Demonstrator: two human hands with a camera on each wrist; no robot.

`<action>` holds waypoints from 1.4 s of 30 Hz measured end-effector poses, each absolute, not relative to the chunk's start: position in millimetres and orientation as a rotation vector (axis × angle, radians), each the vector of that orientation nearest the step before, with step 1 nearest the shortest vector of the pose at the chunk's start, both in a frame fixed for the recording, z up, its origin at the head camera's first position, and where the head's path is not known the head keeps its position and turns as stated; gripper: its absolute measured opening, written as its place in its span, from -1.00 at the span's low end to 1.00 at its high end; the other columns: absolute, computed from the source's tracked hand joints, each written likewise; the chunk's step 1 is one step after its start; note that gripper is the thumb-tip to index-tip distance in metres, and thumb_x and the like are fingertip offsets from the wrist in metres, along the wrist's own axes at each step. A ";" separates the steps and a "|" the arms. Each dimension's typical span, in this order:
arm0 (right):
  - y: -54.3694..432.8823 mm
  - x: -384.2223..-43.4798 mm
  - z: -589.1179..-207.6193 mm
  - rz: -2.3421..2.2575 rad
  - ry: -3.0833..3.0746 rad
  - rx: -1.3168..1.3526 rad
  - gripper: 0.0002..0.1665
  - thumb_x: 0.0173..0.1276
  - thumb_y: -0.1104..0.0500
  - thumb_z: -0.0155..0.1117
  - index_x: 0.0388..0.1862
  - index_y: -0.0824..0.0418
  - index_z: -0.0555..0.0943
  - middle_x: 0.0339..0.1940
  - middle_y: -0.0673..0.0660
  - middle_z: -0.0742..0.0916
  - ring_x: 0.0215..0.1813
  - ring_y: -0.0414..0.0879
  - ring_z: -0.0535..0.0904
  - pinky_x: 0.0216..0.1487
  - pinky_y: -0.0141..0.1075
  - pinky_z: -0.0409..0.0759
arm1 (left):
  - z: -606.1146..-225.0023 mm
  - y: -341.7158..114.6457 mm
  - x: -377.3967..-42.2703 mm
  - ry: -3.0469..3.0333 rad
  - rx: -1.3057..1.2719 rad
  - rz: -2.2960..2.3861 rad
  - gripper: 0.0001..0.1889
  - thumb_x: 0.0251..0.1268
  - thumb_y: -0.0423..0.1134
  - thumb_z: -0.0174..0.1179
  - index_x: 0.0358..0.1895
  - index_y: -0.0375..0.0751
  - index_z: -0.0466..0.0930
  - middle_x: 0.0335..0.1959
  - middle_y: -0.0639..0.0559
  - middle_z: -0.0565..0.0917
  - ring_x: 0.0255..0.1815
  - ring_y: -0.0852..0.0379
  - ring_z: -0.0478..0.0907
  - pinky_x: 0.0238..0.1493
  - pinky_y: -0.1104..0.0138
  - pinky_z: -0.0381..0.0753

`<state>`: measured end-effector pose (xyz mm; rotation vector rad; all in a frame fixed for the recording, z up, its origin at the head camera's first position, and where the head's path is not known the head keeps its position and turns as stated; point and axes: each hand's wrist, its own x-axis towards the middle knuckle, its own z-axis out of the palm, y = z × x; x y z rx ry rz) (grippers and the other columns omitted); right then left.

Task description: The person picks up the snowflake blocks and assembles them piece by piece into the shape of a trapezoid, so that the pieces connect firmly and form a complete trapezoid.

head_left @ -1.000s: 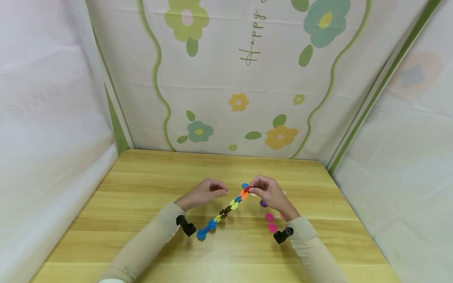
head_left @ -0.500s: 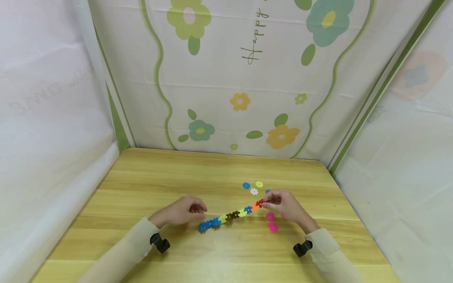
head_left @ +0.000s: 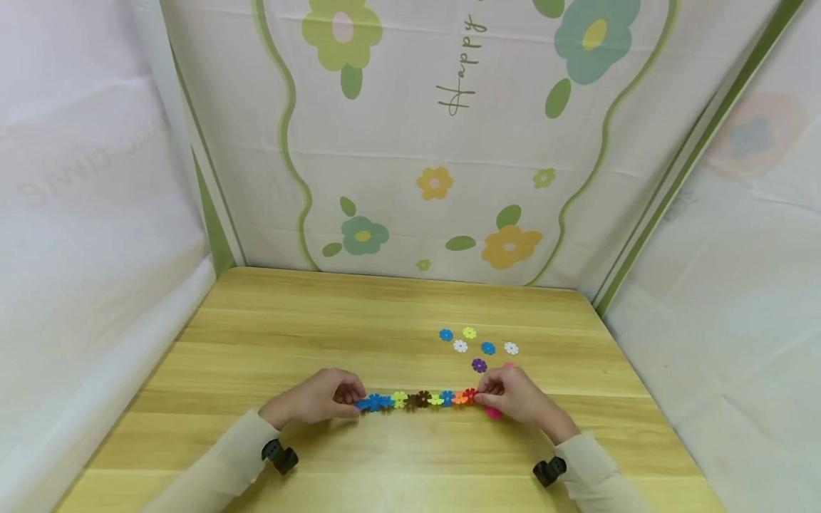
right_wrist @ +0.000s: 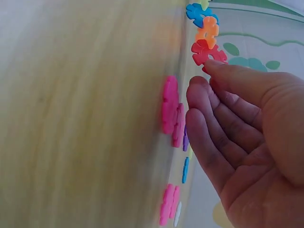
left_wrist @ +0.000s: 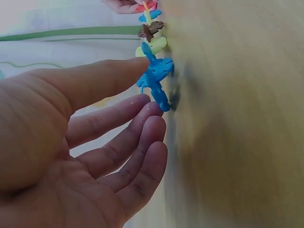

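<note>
Long sleeves (head_left: 214, 463), plain beige, with wide cuffs (head_left: 584, 456). Small black wrist cameras (head_left: 280, 457), one per arm, round piece plus boxy piece. Hands (head_left: 321, 397) bare.

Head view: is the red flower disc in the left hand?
No, the right hand pinches the red flower disc, and the left hand holds the blue end of the chain.

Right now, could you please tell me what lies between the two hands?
In the head view, a multicoloured disc chain stretches from left hand to right hand.
</note>
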<state>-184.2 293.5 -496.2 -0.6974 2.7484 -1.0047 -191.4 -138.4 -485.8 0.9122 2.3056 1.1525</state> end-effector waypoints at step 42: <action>320.8 -164.4 -488.3 -0.787 2.773 -0.569 -0.81 0.35 0.06 0.58 -0.19 0.08 0.73 -0.33 -0.13 0.70 -0.32 -0.34 0.56 -0.26 -0.42 0.63 | -488.3 -130.9 -175.8 2.583 0.690 1.106 -0.78 0.47 -0.07 0.37 -0.30 -0.12 0.74 -0.44 0.13 0.68 -0.52 0.26 0.50 -0.41 0.38 0.52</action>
